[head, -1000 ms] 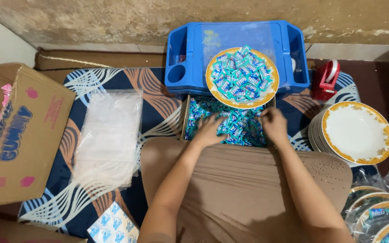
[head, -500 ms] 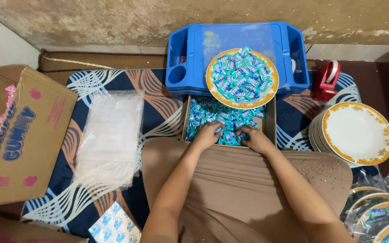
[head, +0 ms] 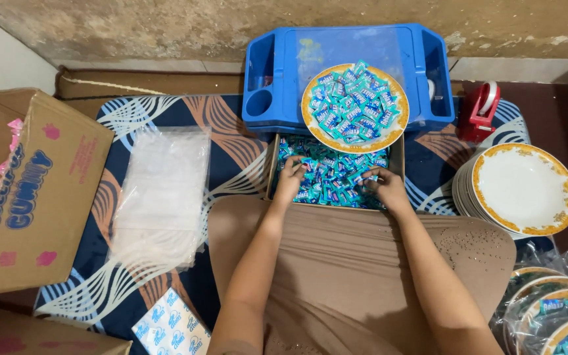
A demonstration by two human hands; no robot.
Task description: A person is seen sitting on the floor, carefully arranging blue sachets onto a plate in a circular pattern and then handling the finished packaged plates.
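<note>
Where hands [head: 336, 184] meet — candies [head: 333, 172] beneath

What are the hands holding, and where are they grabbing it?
Both the left hand and right hand dig into the wrapped candies; fingertips pinch wrappers, exact hold unclear.

Red tape dispenser [head: 480, 112] beside stacked white plates [head: 524, 189].

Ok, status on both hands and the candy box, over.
Left hand and right hand both down in candy box, on wrapped candies. Grip unclear. Filled plate just beyond, not blocking.
</note>
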